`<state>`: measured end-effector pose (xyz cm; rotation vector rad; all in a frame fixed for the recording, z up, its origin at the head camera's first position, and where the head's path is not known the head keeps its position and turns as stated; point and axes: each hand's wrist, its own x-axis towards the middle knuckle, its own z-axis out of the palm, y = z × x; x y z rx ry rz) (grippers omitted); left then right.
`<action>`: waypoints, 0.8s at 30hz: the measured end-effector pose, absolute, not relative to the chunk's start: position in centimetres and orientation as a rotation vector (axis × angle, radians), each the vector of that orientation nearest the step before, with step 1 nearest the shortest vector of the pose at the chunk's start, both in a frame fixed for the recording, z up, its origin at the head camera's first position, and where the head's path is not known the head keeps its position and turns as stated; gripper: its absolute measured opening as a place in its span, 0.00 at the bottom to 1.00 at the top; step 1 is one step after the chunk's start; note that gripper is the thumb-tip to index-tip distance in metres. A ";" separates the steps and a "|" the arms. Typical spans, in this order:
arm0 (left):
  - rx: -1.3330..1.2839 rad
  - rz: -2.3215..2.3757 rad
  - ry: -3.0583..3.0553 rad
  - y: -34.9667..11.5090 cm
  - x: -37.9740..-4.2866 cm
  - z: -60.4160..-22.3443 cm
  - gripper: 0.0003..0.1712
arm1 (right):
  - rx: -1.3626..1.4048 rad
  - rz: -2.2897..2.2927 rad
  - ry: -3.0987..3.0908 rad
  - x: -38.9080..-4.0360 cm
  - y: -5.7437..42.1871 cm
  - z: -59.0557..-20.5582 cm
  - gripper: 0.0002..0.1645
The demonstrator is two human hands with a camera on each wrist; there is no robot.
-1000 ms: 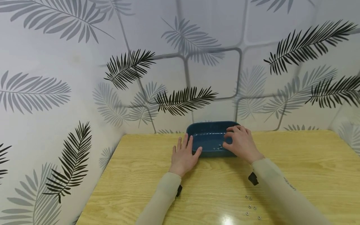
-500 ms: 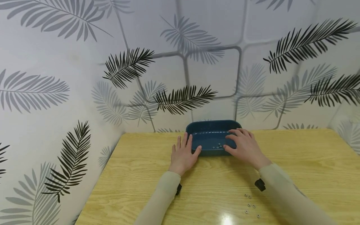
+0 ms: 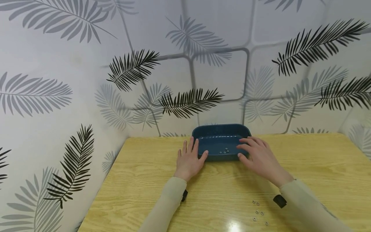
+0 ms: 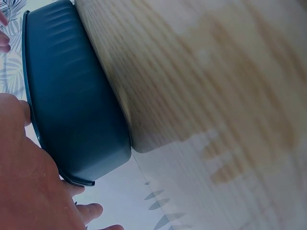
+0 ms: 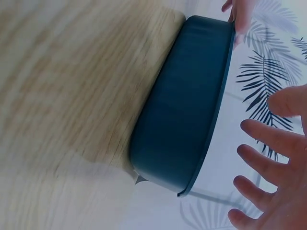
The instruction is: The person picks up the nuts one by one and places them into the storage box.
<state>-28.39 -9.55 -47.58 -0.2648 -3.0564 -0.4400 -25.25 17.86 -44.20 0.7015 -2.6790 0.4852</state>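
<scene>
Since a second ago, the right hand (image 3: 262,160) has backed off toward the right end of the blue tray (image 3: 220,158), its thumb and fingers spreading from a near-pinch. On my feed its fingers are apart, lightly bent, just over the tray's right end in the head view; the right wrist cam shows me a gap between them and the rim. Left hand (image 3: 189,163) hasn't really budged: fingers straight and fanned over the tray's left end, thumb by the near rim. Tray's sitting upright on the wood-grain table (image 3: 145,180), long side toward the person, leaf-print wall (image 3: 87,64) right behind it. I count four small metal rings (image 3: 227,151) inside, bunched by its near side, right of middle. Six loose rings (image 3: 257,203) lie on the near side of the tray, off to its right, well apart from it.
</scene>
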 end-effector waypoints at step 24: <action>-0.269 -0.454 -3.052 -9.5 -28.4 -47.5 0.44 | 0.803 0.605 -2.556 -20.4 19.8 -43.7 0.12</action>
